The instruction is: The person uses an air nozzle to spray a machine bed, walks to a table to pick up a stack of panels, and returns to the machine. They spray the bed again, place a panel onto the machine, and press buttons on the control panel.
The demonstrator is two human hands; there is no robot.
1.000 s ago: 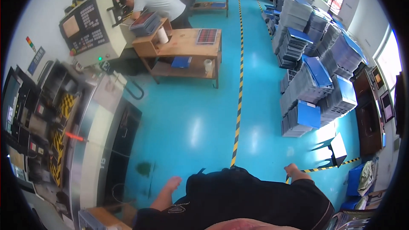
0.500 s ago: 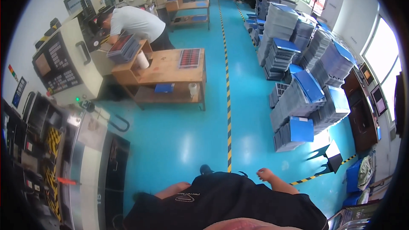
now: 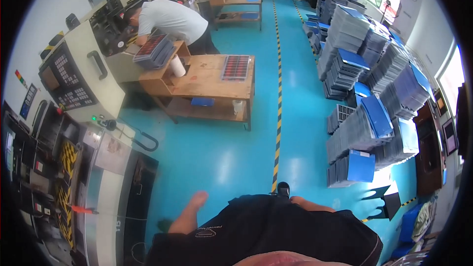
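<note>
A: What do we find at the far left?

B: We see a dark control panel (image 3: pixel 66 79) on a pale machine (image 3: pixel 108 79), with a yellow-and-black striped panel (image 3: pixel 66 187) lower in our view. Farther right, a dark lower door (image 3: pixel 138 182) faces the blue floor (image 3: pixel 217 148).

A: And past that?

B: A co-worker (image 3: pixel 172 19) in a pale top bends toward the machinery. Nearer us, our left hand (image 3: pixel 199 200) is raised against the floor, between that door and our black shirt (image 3: pixel 266 226). It is blurred, so we cannot tell whether its fingers are wide or narrow.

A: What stands beyond it?

B: A wooden table (image 3: pixel 202 83), well apart from us. We count a stack of grey trays (image 3: pixel 153 56) on its raised box, a white roll (image 3: pixel 178 66) just beside, and a tray of reddish pieces (image 3: pixel 236 67) near the right end.

A: Where is our right hand (image 3: pixel 298 201)?

B: Over the shirt's far edge, partly hidden by it, just right of a black shoe (image 3: pixel 283 188) and the striped floor line (image 3: pixel 277 133). We cannot tell how its fingers stand.

A: And farthest right?

B: Tall tray stacks (image 3: pixel 352 135) with blue covers, then a black stand (image 3: pixel 391 204) on the floor.
</note>
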